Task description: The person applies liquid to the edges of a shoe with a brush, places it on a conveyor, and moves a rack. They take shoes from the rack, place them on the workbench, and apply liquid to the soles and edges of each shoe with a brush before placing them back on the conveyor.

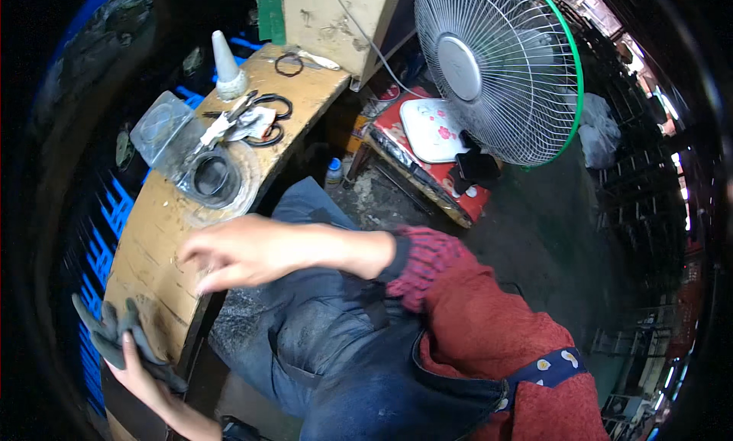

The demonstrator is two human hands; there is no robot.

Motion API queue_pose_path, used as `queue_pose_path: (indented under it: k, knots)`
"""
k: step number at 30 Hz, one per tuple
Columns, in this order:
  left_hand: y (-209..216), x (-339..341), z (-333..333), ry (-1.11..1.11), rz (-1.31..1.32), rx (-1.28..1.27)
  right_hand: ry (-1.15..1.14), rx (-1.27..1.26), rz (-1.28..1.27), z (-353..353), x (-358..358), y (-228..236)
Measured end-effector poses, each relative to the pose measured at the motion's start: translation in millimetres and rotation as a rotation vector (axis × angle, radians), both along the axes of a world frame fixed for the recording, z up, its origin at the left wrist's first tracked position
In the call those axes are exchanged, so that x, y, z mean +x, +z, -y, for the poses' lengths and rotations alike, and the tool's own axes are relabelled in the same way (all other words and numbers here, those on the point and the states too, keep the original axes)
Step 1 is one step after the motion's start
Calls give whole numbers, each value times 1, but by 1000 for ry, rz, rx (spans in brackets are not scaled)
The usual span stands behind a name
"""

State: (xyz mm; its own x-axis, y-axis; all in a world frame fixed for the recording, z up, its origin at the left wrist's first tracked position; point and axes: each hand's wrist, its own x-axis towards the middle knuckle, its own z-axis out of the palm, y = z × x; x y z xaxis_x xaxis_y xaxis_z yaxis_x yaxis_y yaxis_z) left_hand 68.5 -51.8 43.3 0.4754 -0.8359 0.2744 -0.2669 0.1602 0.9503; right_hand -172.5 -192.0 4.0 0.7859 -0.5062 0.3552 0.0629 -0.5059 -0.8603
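Observation:
At the lower left, my left hand [135, 368] is at the near end of the wooden bench [141, 242], closed on a pair of dark grey gloves [126, 330]. The thumb lies over the fabric, and the other fingers are mostly hidden by it. My right hand [237, 252] reaches across my lap to the bench edge, slightly blurred. Its fingers are bent but apart, and nothing shows between them. Just beyond it lies a clear plastic container [217, 180] with a round dark inside. Black-handled scissors [271, 120] rest behind that, beside crumpled white material [248, 124].
A pale cone-shaped object [225, 67] stands farther back on the bench, near a dark ring [289, 64]. To the right, a large fan [458, 67] with a green rim stands by a red-covered stool [447, 174] carrying a white flowered tray [429, 132]. A small blue-capped bottle [334, 170] sits below.

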Motion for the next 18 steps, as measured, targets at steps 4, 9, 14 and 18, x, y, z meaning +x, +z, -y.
queue_pose_path:
  k: [4, 9, 14, 18]
  knots:
    - [-7, 46, 27, -277, -91, 155, -307, 461, -137, 0, -138, -82]
    - [-85, 140, 14, 350, 976, 463, -897, 846, -276, -33, -295, -119]
    - [-75, 102, 9, 543, 1274, 290, -1686, 592, -152, -39, -438, -179]
    - [-57, 64, -8, 593, 1315, 157, -1959, -116, -612, -18, -482, -194]
